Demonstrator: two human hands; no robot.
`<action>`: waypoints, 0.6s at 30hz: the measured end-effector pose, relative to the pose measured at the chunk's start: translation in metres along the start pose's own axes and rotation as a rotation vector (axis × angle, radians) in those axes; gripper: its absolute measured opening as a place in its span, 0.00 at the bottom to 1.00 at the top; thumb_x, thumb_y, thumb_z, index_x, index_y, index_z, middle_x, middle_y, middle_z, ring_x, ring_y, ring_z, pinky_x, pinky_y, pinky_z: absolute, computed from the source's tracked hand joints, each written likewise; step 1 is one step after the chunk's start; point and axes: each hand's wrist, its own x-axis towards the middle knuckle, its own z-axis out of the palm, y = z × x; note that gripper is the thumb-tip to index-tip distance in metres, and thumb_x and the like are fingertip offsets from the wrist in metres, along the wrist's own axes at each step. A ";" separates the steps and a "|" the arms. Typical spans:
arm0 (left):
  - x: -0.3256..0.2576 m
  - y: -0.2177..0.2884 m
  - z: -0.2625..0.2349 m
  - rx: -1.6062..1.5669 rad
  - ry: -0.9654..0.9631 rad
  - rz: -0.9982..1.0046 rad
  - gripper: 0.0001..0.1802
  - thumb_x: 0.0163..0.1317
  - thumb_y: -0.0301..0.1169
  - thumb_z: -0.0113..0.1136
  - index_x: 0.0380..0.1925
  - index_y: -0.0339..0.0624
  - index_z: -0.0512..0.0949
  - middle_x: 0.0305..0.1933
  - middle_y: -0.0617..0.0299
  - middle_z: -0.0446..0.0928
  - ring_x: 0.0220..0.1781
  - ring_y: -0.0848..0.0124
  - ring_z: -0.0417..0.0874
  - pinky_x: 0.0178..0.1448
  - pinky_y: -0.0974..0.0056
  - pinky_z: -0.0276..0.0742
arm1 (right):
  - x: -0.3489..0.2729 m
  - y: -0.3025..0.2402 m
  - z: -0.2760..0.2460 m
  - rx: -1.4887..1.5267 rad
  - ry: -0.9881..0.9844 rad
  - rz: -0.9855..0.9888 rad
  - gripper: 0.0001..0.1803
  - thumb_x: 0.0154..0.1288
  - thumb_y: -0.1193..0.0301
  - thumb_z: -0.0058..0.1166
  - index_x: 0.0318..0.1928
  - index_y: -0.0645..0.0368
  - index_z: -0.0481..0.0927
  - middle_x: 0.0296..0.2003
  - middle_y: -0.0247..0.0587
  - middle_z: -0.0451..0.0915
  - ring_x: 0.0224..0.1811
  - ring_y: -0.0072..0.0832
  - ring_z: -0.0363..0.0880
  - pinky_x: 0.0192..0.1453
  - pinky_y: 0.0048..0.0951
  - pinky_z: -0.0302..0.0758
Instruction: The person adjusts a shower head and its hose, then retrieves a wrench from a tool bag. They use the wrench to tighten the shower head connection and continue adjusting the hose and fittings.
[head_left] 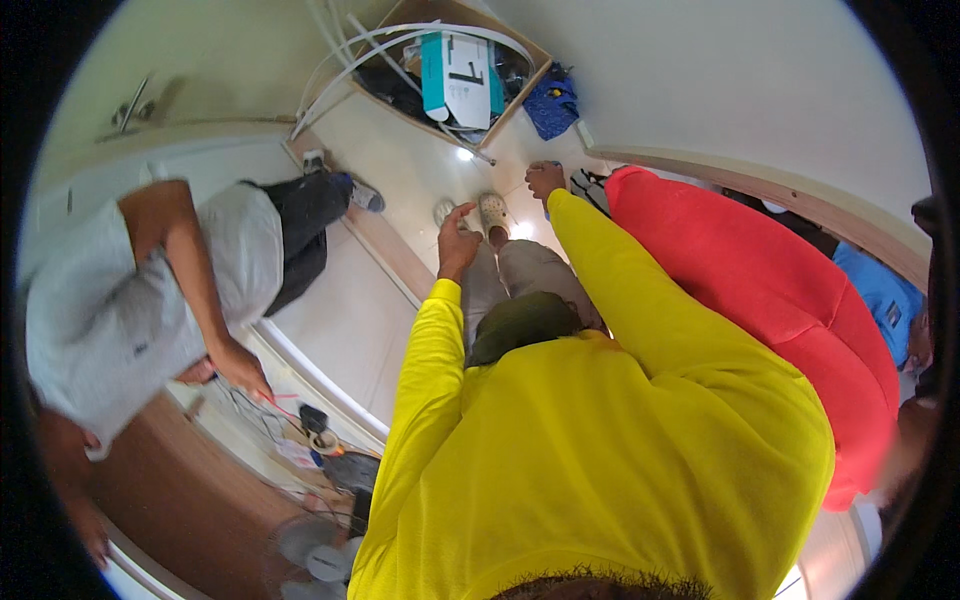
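Both of my arms, in yellow sleeves, reach forward over my legs. My left hand (459,246) is raised with a finger stretched out and the fingers apart; nothing shows in it. Farther forward and to the right, my right hand (545,178) has its fingers curled. A small bluish patch shows by its wrist, and what the fingers hold, if anything, is hidden. Beneath the hands are my legs and light-coloured clogs (494,213) on the pale tiled floor. A dark green rounded thing (525,328) rests at my waist.
Ahead stands an open carton (530,80) holding a teal and white box (462,80) and white strips, beside a blue bag (551,103). On my left, a person in grey (170,270) reaches toward cables and tape (325,440). A person in red (740,290) is close on my right.
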 end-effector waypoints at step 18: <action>0.217 -0.026 0.127 -0.226 -0.686 -0.167 0.14 0.70 0.21 0.62 0.54 0.38 0.83 0.45 0.60 0.86 0.47 0.72 0.86 0.57 0.67 0.81 | 0.115 -0.130 -0.031 0.408 0.562 -0.056 0.36 0.72 0.68 0.65 0.75 0.58 0.64 0.53 0.44 0.84 0.42 0.36 0.87 0.40 0.37 0.85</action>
